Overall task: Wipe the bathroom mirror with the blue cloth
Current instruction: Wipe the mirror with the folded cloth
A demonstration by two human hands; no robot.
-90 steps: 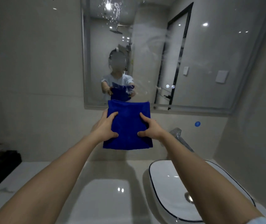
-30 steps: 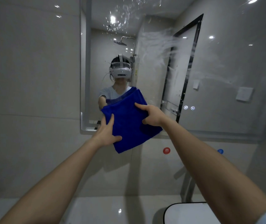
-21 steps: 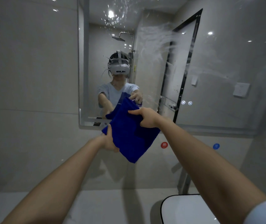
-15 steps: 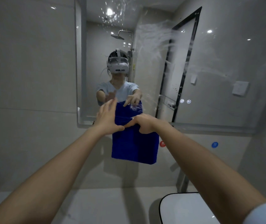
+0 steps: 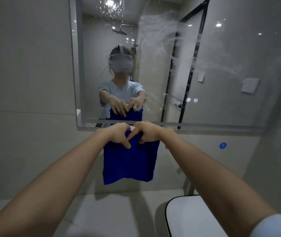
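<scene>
Streaked mirror (image 5: 221,79) faces us. Our left hand (image 5: 117,134) and right hand (image 5: 150,133) pinch the blue cloth (image 5: 127,165); the basin (image 5: 184,217) is cut off.

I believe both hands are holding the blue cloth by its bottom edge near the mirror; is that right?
Not quite: the head view shows the left hand and right hand holding the blue cloth by its top edge, so it hangs down, near the mirror.

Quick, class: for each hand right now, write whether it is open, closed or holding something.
Left hand: closed, gripping the top edge of the blue cloth.
Right hand: closed, gripping the same top edge; the cloth hangs below.
</scene>
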